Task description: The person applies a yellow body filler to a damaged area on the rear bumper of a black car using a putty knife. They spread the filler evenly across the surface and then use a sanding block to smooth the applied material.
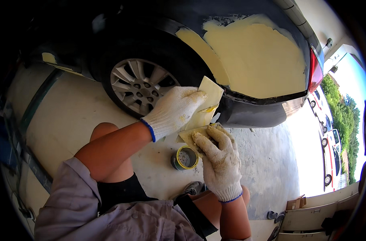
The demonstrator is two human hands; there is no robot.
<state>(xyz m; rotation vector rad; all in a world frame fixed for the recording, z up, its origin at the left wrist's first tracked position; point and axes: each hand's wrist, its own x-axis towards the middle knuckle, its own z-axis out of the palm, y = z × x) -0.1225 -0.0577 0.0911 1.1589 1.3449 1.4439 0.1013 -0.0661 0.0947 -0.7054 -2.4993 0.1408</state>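
My left hand point(173, 110), in a white knit glove, holds a pale yellow flat spreader point(207, 98) tilted upright. My right hand point(219, 158), also gloved, grips a second flat spreader point(191, 135) smeared with yellow filler; the two spreaders touch at their edges. Both hands hover just in front of a dark car's rear quarter panel point(191, 12), which carries a large patch of pale yellow filler point(259, 56). An open round tin point(185, 158) with a yellow rim stands on the floor just below my hands.
The car's rear wheel with a silver alloy rim point(141, 86) is left of my hands. A red tail light point(314, 72) marks the car's rear. My bare knees point(104, 130) are bent over concrete floor point(267, 160). Cardboard boxes point(311, 213) lie at lower right; parked cars point(329, 148) stand outside.
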